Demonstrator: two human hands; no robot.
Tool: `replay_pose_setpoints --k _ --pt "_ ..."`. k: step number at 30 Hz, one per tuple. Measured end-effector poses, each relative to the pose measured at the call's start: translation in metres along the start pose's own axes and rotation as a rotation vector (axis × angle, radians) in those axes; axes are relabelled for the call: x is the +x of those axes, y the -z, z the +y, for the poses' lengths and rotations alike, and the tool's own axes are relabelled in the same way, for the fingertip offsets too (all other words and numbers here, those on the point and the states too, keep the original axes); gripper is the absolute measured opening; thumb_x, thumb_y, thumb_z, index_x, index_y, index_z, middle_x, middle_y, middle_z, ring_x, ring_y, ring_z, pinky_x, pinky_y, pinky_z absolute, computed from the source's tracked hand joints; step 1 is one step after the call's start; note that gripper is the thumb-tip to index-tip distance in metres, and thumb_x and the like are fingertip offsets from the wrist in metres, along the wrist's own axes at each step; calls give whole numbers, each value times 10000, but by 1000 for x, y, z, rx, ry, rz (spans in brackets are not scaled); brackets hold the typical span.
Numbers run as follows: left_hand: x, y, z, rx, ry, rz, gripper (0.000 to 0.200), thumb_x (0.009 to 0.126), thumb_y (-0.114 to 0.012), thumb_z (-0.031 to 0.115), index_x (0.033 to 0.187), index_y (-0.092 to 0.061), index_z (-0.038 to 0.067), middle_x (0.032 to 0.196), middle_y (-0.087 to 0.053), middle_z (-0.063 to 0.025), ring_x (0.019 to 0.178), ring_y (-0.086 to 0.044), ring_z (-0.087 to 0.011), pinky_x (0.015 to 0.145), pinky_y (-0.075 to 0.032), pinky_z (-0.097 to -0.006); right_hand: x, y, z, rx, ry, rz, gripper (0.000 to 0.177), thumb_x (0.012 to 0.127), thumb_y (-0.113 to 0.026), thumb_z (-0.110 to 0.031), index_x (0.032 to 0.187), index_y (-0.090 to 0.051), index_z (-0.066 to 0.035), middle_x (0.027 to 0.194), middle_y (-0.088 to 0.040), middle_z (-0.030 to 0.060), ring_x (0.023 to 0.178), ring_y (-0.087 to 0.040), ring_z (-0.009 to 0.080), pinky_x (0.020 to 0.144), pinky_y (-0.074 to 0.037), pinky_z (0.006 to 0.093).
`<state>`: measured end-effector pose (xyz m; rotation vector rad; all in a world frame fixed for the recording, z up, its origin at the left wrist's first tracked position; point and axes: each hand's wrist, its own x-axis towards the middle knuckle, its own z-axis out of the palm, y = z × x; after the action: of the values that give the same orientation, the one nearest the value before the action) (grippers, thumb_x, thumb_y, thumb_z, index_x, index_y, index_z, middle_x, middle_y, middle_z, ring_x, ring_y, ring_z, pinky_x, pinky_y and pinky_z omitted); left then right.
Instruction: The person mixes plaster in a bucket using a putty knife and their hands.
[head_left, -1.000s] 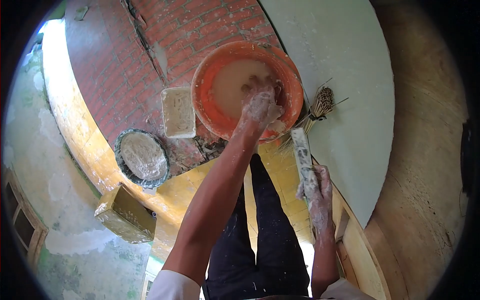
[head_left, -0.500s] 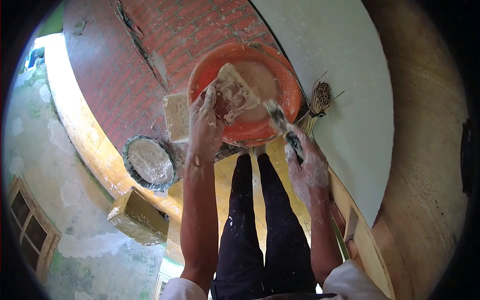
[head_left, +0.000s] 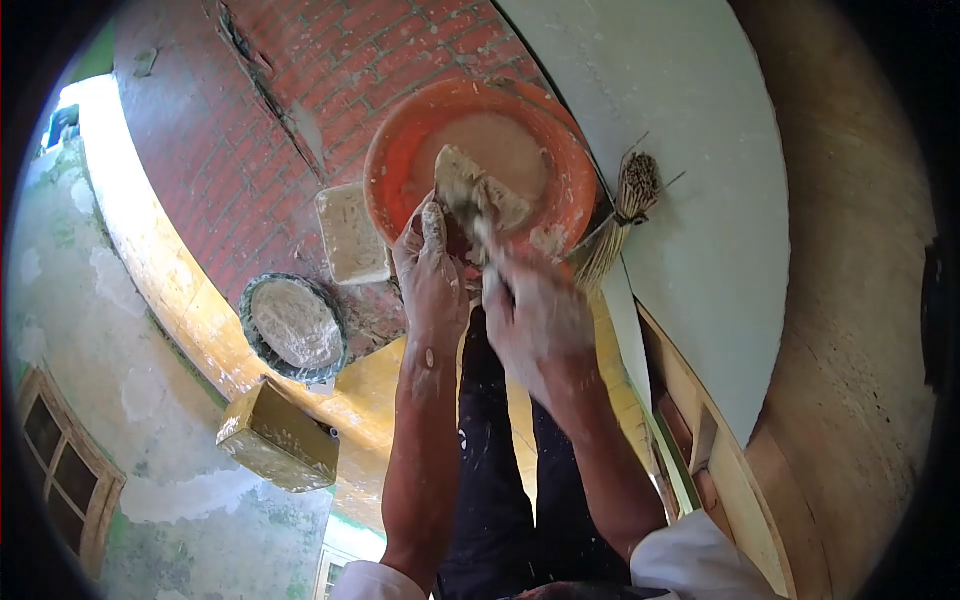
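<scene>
The left hand (head_left: pixel 432 275), thumb and fingers clamped on a caked, angular piece (head_left: pixel 508 206), holds it over a round orange basin (head_left: pixel 378 180) of cloudy liquid. The right hand (head_left: pixel 535 315) is curled round a brush (head_left: pixel 483 228); blur hides whether its bristles touch. The red brick-patterned surface (head_left: pixel 350 95) bears 1 pale rectangular tray (head_left: pixel 352 276) and 1 dark-rimmed tub (head_left: pixel 285 369). Tied twigs (head_left: pixel 634 198) lie on a smooth grey-green panel (head_left: pixel 700 150); the wall (head_left: pixel 170 440) is patchy.

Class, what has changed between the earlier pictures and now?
The left hand came up from the liquid in the orange basin, now holding a pale-coated piece. The right hand moved its crusted tool leftward to that piece. The basin, rectangular tray and stick bundle stayed put.
</scene>
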<state>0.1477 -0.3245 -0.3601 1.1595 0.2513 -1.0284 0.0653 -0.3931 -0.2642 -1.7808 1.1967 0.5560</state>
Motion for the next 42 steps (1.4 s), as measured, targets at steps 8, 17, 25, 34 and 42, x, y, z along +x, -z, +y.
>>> replay_pose_setpoints --k 8,17,25,34,42 --pt "-4 11 -5 -20 1 -12 340 1086 -477 204 1307 -586 -30 1174 -684 -89 995 -666 -144 885 -548 -303 3 -8 1 -56 214 247 395 995 -492 -234 1353 -607 -111 1091 -690 240 993 -670 423 921 -530 482" --pt "1 7 6 -70 -61 -33 392 1080 -486 267 1374 -528 11 1253 -659 -91 1082 -661 -156 892 -562 -294 -5 -16 11 48 95 107 477 1010 -487 -241 1482 -478 -174 971 -690 235 890 -677 415 845 -534 507" --pt "8 13 11 -137 -88 93 379 1089 -455 255 1407 -481 51 1316 -616 -112 1121 -649 -212 913 -572 -348 -16 -22 12 105 4 70 518 1001 -498 -239 1511 -437 -179 1056 -676 265 934 -670 433 864 -531 515" --pt "7 3 0 -190 -94 95 376 1088 -459 252 1396 -489 38 1341 -603 -114 1174 -622 -210 949 -559 -362 -24 -17 17 219 35 91 482 984 -524 -175 1461 -496 -116 1112 -666 268 1012 -646 445 910 -520 507" --pt "6 -8 1 -158 -122 -36 440 1097 -426 293 1449 -421 29 1358 -574 -130 1159 -635 -225 915 -576 -357 -40 -24 17 138 39 50 434 991 -509 -217 1411 -556 -121 973 -686 268 916 -678 438 832 -553 495"
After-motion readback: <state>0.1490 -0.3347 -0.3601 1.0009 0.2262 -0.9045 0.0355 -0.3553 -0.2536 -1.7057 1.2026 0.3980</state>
